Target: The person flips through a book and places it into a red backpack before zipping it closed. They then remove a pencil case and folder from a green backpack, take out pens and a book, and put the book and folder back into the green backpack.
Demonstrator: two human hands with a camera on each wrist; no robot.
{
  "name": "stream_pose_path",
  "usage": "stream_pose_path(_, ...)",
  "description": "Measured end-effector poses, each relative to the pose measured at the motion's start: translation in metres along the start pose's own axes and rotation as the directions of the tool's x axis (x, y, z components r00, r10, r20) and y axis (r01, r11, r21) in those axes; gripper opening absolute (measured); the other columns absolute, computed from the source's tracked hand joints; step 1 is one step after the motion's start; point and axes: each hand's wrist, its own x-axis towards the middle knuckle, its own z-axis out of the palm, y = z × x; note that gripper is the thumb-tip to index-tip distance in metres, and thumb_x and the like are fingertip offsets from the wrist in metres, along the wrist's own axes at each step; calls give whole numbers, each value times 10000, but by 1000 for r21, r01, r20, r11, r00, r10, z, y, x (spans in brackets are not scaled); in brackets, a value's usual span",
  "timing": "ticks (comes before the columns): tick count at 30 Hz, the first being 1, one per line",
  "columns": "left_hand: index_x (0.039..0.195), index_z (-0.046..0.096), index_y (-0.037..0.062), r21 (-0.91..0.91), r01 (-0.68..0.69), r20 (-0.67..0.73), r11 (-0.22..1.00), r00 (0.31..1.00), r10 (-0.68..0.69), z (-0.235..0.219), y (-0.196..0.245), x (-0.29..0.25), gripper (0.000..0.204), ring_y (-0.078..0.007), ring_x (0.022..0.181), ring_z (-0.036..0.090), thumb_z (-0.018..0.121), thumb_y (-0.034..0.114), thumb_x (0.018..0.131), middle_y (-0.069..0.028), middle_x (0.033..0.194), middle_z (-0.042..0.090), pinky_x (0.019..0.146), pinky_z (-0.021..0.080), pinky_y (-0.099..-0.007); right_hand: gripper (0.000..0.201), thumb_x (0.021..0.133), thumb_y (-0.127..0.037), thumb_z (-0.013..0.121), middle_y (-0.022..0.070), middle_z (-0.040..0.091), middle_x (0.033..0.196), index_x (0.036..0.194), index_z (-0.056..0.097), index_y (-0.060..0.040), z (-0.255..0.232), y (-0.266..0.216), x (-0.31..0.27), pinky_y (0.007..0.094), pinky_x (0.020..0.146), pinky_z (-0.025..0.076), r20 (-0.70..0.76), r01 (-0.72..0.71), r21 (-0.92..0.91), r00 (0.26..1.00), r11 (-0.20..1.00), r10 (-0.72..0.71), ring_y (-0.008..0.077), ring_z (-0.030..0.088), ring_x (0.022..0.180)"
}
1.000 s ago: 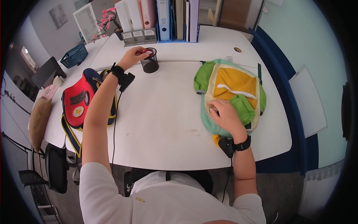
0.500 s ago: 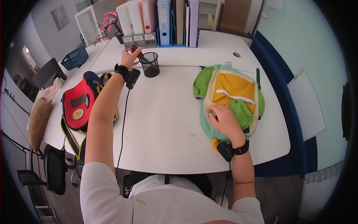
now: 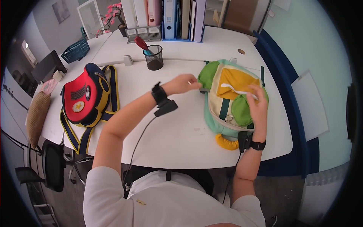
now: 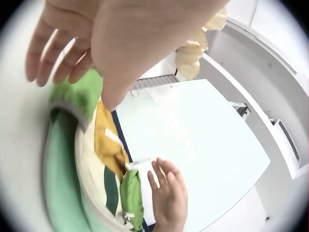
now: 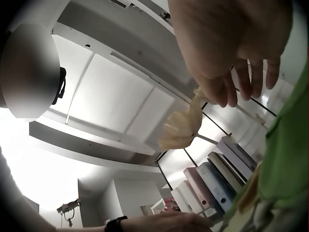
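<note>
A backpack in green, cream and yellow lies on the right of the table. My left hand is at its upper left, beside the green side pocket, fingers loosely bent and holding nothing. Over the green front pouch is my right hand, its fingers spread; contact with the cloth cannot be told. The left wrist view shows the left hand above the green side pocket. A black mesh cup holds a red-handled item and something teal.
The red and navy bag lies at the left with its straps spread. Behind the cup stand binders and a grey rack. A teal basket sits at the far left, and the table has a rounded right corner.
The left hand has let go of the red-handled item, now in the mesh cup, and moved right to the backpack. The right hand has shifted from the backpack's lower left up and right.
</note>
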Motion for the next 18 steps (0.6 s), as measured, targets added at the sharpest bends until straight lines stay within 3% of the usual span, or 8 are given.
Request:
stream_pose_path(1, 1025, 574, -46, -74, 200, 130, 977, 973, -189, 15, 19, 2, 561, -160, 696, 619, 582, 483, 840, -140, 919, 623, 587, 523, -260, 275, 838, -94, 556, 145, 582, 1051, 1093, 541, 9, -9, 13, 1, 343, 917, 398, -84, -28, -44, 996, 999, 24, 300, 546, 1007)
stream_pose_path(3, 944, 588, -67, -102, 434, 298, 895, 872, -389, 34, 35, 7, 639, -160, 582, 620, 592, 555, 799, -144, 805, 625, 525, 518, -243, 352, 870, -191, 528, 196, 574, 1085, 1153, 503, 17, -26, 34, -3, 363, 937, 386, -149, -175, -257, 979, 951, 140, 339, 533, 1045)
stream_pose_path(4, 912, 592, -62, -120, 428, 313, 896, 872, -375, 45, 32, 10, 636, -161, 564, 619, 599, 562, 789, -135, 771, 622, 513, 514, -240, 397, 886, -240, 514, 221, 570, 1101, 1183, 484, 22, -33, 46, -6, 374, 946, 381, -189, -247, -356, 964, 901, 189, 359, 527, 1064)
stream_pose_path(5, 880, 595, -57, -138, 424, 327, 895, 873, -363, 57, 24, 14, 635, -162, 545, 618, 606, 570, 779, -126, 738, 619, 502, 510, -236, 450, 892, -292, 495, 246, 554, 1125, 1209, 461, 25, -38, 61, -9, 380, 951, 376, -129, -354, -369, 935, 859, 330, 373, 514, 1087)
stream_pose_path(7, 766, 594, -34, -243, 372, 297, 896, 908, -297, 69, 14, 15, 559, -149, 523, 602, 613, 524, 794, -82, 632, 599, 484, 488, -227, 560, 903, -396, 455, 297, 522, 1172, 1261, 416, 31, -43, 81, -12, 391, 960, 368, -17, -546, -408, 806, 732, 592, 402, 488, 1131)
stream_pose_path(10, 736, 597, -27, -341, 320, 251, 884, 937, -242, 70, 9, 9, 496, -140, 502, 574, 606, 462, 817, -79, 636, 598, 476, 463, -225, 641, 895, -466, 440, 312, 486, 1222, 1293, 386, 33, -33, 75, -10, 379, 968, 364, 162, -562, -372, 745, 739, 648, 414, 458, 1169)
stream_pose_path(13, 718, 600, -26, -297, 306, 228, 905, 943, -244, 62, 12, -11, 459, -135, 489, 552, 591, 417, 837, -69, 619, 588, 478, 452, -229, 656, 892, -471, 454, 309, 502, 1206, 1303, 378, 34, -22, 59, -7, 372, 962, 372, 224, -489, -313, 795, 814, 563, 404, 475, 1159)
stream_pose_path(18, 734, 608, -17, -235, 347, 195, 908, 932, -305, 26, -7, -63, 464, -128, 508, 561, 577, 430, 851, -59, 604, 576, 477, 458, -233, 663, 882, -463, 491, 301, 532, 1171, 1301, 387, 39, 8, 48, -10, 352, 937, 396, 376, -418, -168, 810, 893, 450, 374, 512, 1133)
